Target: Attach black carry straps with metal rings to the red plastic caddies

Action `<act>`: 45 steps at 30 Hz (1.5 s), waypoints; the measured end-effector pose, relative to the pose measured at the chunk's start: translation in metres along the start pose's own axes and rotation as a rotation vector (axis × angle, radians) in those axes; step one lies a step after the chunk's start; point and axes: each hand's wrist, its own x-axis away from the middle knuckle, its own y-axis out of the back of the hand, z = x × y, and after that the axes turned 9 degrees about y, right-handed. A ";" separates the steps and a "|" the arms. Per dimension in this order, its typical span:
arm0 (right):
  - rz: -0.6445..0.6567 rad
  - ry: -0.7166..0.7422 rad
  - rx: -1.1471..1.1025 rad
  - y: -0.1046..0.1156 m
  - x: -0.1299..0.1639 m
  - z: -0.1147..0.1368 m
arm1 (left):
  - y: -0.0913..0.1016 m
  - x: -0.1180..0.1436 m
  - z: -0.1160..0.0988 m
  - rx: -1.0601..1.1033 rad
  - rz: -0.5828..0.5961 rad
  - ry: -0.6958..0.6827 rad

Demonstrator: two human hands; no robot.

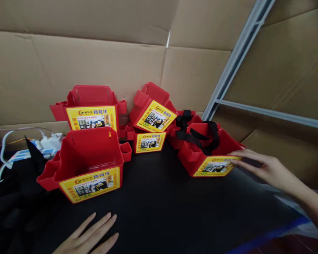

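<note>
Cardboard walls back a black desk (159, 208) where the right hand (265, 169), fingers apart, touches a strapped red bin (201, 157), while the left hand (91, 234) is laid flat, open.

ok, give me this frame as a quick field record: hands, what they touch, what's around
left hand: flat on the black table, open, holding nothing
right hand: fingertips touching the strapped red box, no closed grip
black strap: draped across that box
nearest box to left hand: front red box, upright, yellow label facing camera
other red boxes: piled against the cardboard wall
far left: white power strip with cables
</note>
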 end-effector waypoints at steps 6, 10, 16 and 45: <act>0.112 0.127 0.054 -0.005 -0.011 -0.018 | 0.007 -0.004 -0.001 0.075 -0.009 0.046; -0.132 0.111 0.074 -0.021 -0.010 -0.013 | 0.014 -0.009 0.001 0.108 0.023 0.057; 0.102 0.145 0.202 -0.010 -0.016 -0.018 | 0.035 -0.019 0.002 0.154 0.141 0.036; 0.850 0.457 -0.307 -0.180 -0.029 0.207 | 0.006 -0.033 0.032 0.589 0.428 0.226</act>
